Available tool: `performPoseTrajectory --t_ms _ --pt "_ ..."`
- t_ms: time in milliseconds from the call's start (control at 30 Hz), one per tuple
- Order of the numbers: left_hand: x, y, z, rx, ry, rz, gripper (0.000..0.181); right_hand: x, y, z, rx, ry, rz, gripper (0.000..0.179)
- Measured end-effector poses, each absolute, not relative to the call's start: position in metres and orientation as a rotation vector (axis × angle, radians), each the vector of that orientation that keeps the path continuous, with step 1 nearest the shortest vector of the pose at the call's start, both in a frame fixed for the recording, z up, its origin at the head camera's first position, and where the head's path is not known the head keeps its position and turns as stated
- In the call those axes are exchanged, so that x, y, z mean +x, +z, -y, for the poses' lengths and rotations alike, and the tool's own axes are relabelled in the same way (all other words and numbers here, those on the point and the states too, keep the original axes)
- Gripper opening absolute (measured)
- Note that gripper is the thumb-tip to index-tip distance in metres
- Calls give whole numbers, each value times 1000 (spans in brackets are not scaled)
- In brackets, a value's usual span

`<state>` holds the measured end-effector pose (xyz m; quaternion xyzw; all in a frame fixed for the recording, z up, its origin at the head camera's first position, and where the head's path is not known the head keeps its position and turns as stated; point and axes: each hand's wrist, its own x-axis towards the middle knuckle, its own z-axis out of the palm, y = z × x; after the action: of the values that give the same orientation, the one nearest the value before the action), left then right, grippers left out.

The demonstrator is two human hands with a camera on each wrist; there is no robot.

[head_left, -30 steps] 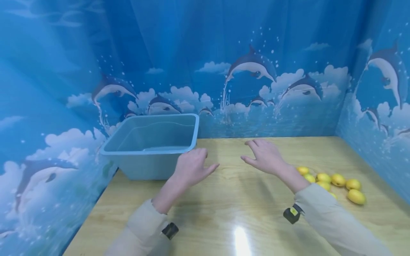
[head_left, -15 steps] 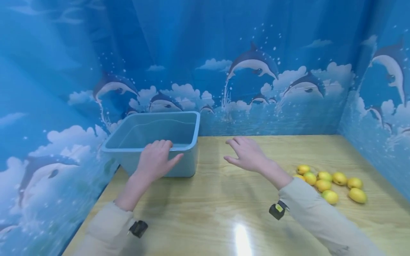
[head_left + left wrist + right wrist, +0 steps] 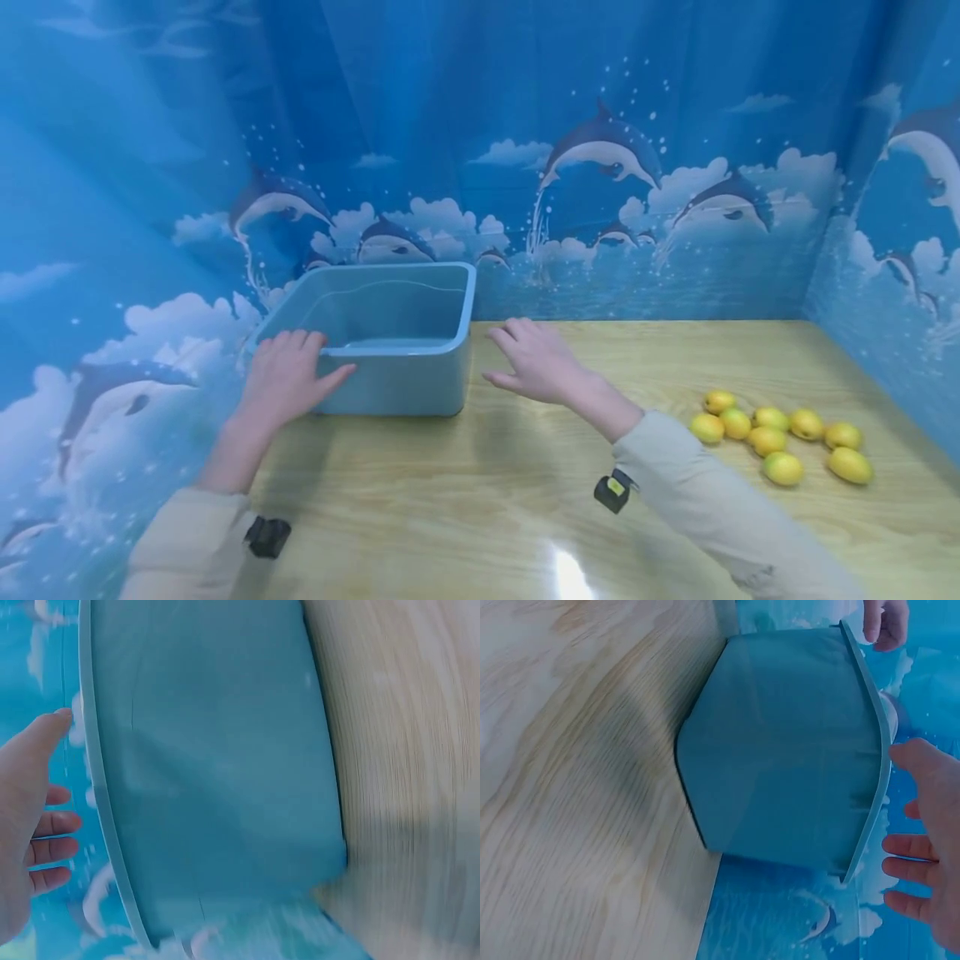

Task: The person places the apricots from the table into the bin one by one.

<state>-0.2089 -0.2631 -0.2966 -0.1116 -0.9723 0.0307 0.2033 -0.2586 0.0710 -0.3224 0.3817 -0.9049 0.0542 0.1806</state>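
Observation:
A light blue plastic tub (image 3: 397,383) stands on the wooden table against the back curtain. My left hand (image 3: 287,375) is in front of its near left corner, thumb spread and fingers loosely bent, holding nothing. In the left wrist view the fingers (image 3: 56,825) show apart from the tub's rim (image 3: 101,772). To the right of the tub is my right hand (image 3: 536,362), thumb and fingers parted, with nothing between them. The right wrist view puts its thumb right at the tub's rim (image 3: 881,742) in line of sight.
Several yellow mangoes (image 3: 768,440) lie in a loose group on the right of the table (image 3: 480,500). A blue curtain printed with dolphins (image 3: 600,150) closes off the back and both sides. Black cameras (image 3: 612,492) sit on both wrists.
My left hand has moved left across the front of the tub to its left corner. My right hand has moved left toward the tub's right side. The tub and mangoes stay in place.

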Motion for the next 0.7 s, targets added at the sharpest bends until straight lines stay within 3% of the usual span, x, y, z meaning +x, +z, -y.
performPoseTrajectory --t_ms 700 --pt "-209 -309 345 -146 64 2824 70 -263 -310 -27 1064 16 2632 56"
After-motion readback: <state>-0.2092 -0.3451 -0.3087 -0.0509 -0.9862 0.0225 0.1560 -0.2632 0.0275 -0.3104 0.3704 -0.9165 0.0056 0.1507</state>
